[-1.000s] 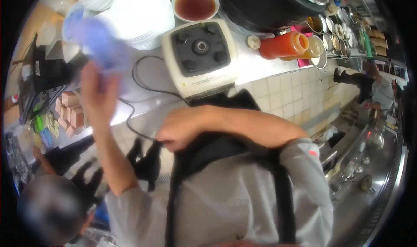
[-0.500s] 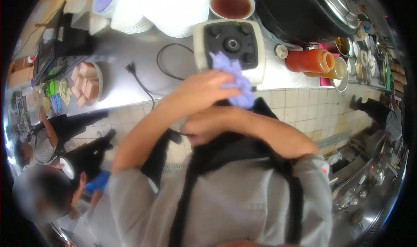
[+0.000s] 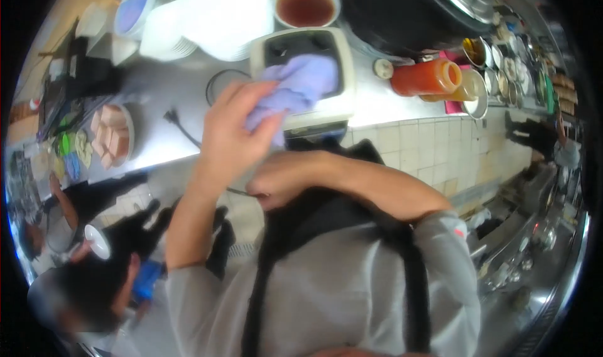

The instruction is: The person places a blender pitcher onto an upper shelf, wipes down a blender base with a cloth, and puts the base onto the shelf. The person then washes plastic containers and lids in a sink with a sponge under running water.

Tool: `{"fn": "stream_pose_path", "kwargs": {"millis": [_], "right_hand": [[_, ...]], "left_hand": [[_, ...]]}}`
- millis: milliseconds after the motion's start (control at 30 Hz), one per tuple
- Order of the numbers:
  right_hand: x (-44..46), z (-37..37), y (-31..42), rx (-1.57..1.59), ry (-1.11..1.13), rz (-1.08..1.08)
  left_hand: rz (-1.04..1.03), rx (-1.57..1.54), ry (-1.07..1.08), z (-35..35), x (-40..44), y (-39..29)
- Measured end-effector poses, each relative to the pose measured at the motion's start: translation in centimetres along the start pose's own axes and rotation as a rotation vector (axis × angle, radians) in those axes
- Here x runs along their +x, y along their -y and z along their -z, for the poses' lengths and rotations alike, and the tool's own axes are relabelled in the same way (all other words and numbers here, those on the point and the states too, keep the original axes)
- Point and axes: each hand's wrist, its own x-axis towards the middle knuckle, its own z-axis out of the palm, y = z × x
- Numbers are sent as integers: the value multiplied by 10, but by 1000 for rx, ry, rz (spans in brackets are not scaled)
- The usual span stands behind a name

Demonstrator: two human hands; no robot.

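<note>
My left hand (image 3: 235, 134) grips a crumpled lilac cloth (image 3: 304, 81), which lies across the dark top of a cream blender base (image 3: 347, 74) at the counter's edge. My right hand (image 3: 282, 178) is closed below the base, its fingers round a black power cord (image 3: 235, 192). That cord runs behind my left forearm, and its plug end (image 3: 169, 116) rests on the metal counter. A further loop of cable lies just left of the base.
White plates (image 3: 226, 18), a bowl of brown liquid (image 3: 306, 5) and a big black pot (image 3: 402, 18) stand behind. An orange bottle (image 3: 421, 77) is at right, pink blocks (image 3: 112, 134) at left. Co-workers (image 3: 59, 222) are at lower left; one holds a white dish.
My left hand brought the cloth from the upper left onto the blender base, then shifted slightly left with it. My right hand keeps its hold on the cord. The view has swung sideways.
</note>
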Motion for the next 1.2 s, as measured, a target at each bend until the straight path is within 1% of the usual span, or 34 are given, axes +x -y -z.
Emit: {"fn": "stream_pose_path", "kwargs": {"millis": [33,67,100,133,167,200,233,300,367,400,467,500,567,600,633,667,700,767,800,833,867,900,967,1000,1033,1067,1133,1200], "right_hand": [[3,-15,-13,-12,-52,96],[4,-22,-20,-26,-102,194],[2,-17,-15,-30,-117,186],[-2,-8,-7,-171,-131,184],[-7,-3,-2,-311,-143,180],[-12,0,-1,-322,-156,172],[-16,1,-1,-262,-166,167],[-25,2,-5,-45,-191,172],[-34,2,-4,119,-197,181],[-39,3,-6,177,-196,193],[-47,4,-8,280,-189,214],[-51,5,-8,330,-181,219],[-59,8,-11,403,-167,220],[-56,-1,-20,405,-167,236],[-50,-16,-37,337,-275,338],[-50,-17,-40,268,-381,438],[-54,-18,-45,274,-377,448],[-76,-5,-38,456,-325,362],[-76,-14,-44,461,-296,380],[-69,-28,-53,401,-361,364],[-61,-34,-56,336,-417,363],[-64,-24,-46,329,-357,414],[-90,18,-18,280,-355,328],[-92,29,-12,251,-365,272],[-86,29,-12,240,-318,298],[-81,26,-14,205,-324,287],[-68,17,-23,129,-349,257],[-61,17,-28,67,-391,217]], "left_hand": [[-14,-8,12,-5,15,-20],[-97,32,72,-12,29,-40],[-181,73,129,-25,38,-56],[-194,69,140,-41,46,-65],[-228,181,277,-59,56,-73],[-262,295,412,-78,67,-81],[-275,293,423,-101,77,-87],[-246,589,695,-150,89,-87],[-221,731,909,-197,99,-73],[-222,738,913,-216,98,-67],[-242,1091,950,-249,94,-53],[-235,1104,953,-265,90,-40],[-235,1276,1078,-287,82,-17],[-227,1288,1085,-294,77,-8],[-189,1291,1002,-297,72,-3],[-152,1292,917,-298,70,2],[-141,1299,921,-304,71,6],[180,967,1071,-315,76,13],[156,869,1107,-317,72,16],[143,778,1123,-316,71,20],[129,774,1164,-307,76,7],[116,724,1213,-307,82,9],[234,480,961,-301,86,3],[231,272,926,-272,102,-21],[91,240,905,-242,114,-42],[-57,206,884,-214,124,-61],[98,-32,583,-149,127,-96],[289,-332,473,-72,126,-115]]}}
